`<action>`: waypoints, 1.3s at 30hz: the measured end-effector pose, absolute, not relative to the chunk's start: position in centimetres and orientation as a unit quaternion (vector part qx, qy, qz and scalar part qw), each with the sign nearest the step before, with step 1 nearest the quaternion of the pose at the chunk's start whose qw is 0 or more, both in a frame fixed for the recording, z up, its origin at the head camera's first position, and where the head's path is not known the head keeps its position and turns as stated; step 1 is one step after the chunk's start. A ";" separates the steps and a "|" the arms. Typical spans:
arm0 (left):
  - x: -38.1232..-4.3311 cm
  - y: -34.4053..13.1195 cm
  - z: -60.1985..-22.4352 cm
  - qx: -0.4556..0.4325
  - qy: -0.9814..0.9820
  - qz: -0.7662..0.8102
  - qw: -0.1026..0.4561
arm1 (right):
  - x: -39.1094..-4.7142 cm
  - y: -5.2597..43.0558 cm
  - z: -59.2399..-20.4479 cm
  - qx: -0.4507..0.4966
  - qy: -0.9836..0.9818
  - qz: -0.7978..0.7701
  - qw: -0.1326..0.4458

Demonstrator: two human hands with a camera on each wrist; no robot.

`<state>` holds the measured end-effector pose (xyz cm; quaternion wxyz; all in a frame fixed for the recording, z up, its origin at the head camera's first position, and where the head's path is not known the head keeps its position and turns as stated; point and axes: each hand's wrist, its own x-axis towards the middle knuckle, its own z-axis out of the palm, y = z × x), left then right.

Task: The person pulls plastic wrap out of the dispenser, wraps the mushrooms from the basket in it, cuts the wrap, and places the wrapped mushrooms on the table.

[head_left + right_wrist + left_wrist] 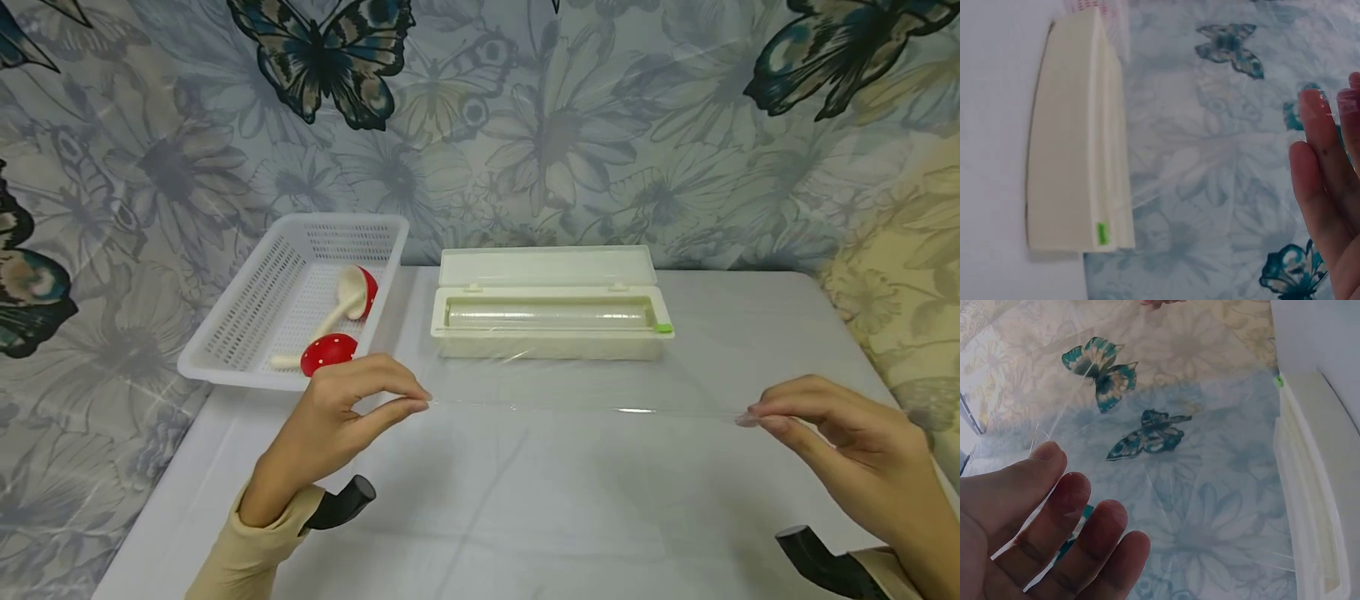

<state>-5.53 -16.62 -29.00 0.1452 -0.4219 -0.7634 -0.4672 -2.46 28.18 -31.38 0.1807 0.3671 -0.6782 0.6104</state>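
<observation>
In the head view, the two hands were well apart: the left hand [333,417] pinched the near edge of a clear plastic film sheet [577,387] between thumb and forefinger, and the right hand [870,458] pinched the opposite end of that edge, probably so that the edge would lie taut and not fold onto itself. The sheet ran back, above the table [750,321], to a white film dispenser [551,347], whose hinged lid [546,267] stood open, presumably to let film feed from the roll [551,314] inside; a green slider [663,328] sat at the right end of its front rim. The dispenser's long side faced the person, an orientation apparently suited to a straight pull. To its left, a white perforated basket [258,300] contained two toy mushrooms [328,353], seemingly set aside from the film's path. A white cloth [562,500] covered the table; a butterfly-and-flower covering [562,142] rose behind it. In the left wrist view, film met the thumb's tip, and the dispenser lay along the right margin. In the right wrist view, creased film showed at the fingertips, and the dispenser stood at left, slider toward its lower end.
</observation>
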 end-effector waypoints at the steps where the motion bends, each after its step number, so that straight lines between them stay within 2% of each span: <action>1: -5.3 -16.7 -29.1 -0.423 -0.764 -0.468 0.136 | -2.3 28.3 -31.7 0.366 -0.682 0.608 0.177; 13: -3.7 -17.2 -31.1 -0.448 -0.776 -0.441 0.053 | -0.3 29.4 -35.0 0.344 -0.735 0.571 0.126; 22: -2.8 -17.5 -33.4 -0.450 -0.784 -0.427 -0.032 | 1.0 30.3 -36.6 0.302 -0.842 0.445 0.037; 31: -2.7 -16.8 -35.0 -0.425 -0.842 -0.314 -0.111 | 0.9 31.4 -40.0 0.329 -0.813 0.477 -0.055; 35: -2.8 -16.3 -35.8 -0.415 -0.855 -0.281 -0.131 | 0.9 31.2 -40.8 0.342 -0.801 0.486 -0.074; 39: -3.1 -15.9 -36.8 -0.405 -0.859 -0.277 -0.147 | 0.8 30.8 -41.6 0.330 -0.809 0.482 -0.061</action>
